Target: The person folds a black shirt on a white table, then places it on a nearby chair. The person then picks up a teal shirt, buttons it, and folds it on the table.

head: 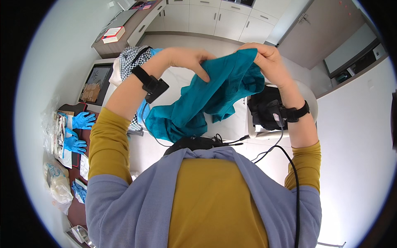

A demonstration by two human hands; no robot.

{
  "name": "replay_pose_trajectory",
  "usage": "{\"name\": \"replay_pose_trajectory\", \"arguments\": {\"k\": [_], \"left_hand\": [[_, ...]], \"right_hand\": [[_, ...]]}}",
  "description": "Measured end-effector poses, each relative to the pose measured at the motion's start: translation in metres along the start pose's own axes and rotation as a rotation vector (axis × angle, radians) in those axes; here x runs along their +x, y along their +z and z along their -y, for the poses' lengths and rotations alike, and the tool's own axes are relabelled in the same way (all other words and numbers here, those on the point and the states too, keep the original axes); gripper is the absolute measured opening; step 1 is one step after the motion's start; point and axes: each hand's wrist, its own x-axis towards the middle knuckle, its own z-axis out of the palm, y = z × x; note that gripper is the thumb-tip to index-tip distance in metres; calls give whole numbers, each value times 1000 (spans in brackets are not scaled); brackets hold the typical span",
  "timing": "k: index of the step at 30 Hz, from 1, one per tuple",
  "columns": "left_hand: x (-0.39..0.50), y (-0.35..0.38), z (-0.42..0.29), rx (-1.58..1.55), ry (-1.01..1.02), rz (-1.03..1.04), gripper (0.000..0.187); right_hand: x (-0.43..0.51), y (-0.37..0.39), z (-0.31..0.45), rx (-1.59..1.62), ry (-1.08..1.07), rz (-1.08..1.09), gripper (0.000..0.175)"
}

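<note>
A teal garment hangs in loose folds between my hands, above a white marble-patterned table. My left hand holds its upper left edge, thumb in front and fingers partly hidden behind the cloth. At the upper right, my right hand pinches a corner of the fabric. The lower left end of the garment droops near the table's front edge. To the left lies a houndstooth cloth with light blue fabric beside it.
A black bag rests on a pale chair at right. Cables run by my waist and right arm. Blue gloves and plastic bags cover a side surface at left. A desk and white cabinets stand beyond.
</note>
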Motion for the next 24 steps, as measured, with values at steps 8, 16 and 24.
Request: {"name": "replay_pose_trajectory", "arguments": {"k": [8,16,24], "left_hand": [[-43,-24,-8,220,-41,-53,55],[-18,37,-18,-467,-180,79,41],[-12,22,-39,128,-132,-274,25]], "right_hand": [[-15,-14,6,-30,57,19,24],[-28,-5,5,38,35,118,22],[-48,-14,13,-81,107,42,21]]}}
